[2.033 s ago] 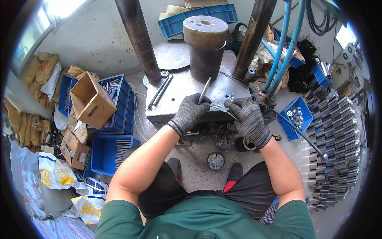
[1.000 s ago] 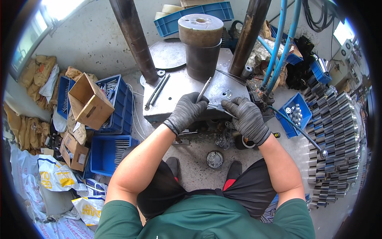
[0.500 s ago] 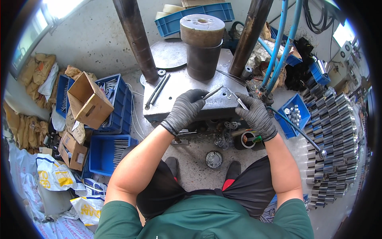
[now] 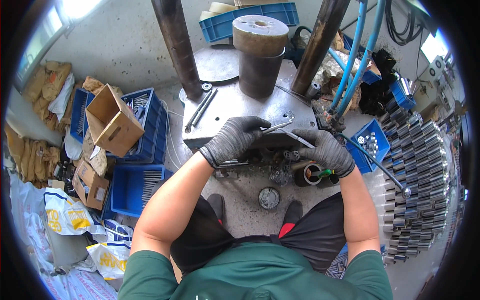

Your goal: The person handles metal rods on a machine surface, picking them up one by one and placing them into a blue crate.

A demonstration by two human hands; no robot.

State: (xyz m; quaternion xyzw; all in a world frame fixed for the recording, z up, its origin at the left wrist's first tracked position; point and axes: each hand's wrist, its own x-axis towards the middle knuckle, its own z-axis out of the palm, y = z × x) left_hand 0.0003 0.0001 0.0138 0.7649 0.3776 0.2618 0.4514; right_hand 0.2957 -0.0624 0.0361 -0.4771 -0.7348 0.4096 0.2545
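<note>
My gloved left hand (image 4: 234, 141) is closed on a short metal rod (image 4: 278, 127) that points right and slightly up. My gloved right hand (image 4: 327, 151) grips a slim bright metal piece (image 4: 299, 138), whose exact kind I cannot make out. Its far end lies close to the rod; whether the two touch is unclear. Both hands are over the front edge of the steel press table (image 4: 235, 110). Two long dark metal rods (image 4: 202, 110) lie on the table at the left, with a small metal ring (image 4: 206, 86) near their far ends.
A thick steel cylinder (image 4: 260, 55) stands between two dark press columns (image 4: 178, 50). Blue crates of metal rods (image 4: 132, 190) and a cardboard box (image 4: 114, 122) are at the left. To the right, a lever with a ball end (image 4: 406, 192) juts out before stacked metal tubes (image 4: 420, 185).
Both hands have come slightly lower, and the rod and slim metal piece lie flatter, their ends closer together. The whole view has shifted a little.
</note>
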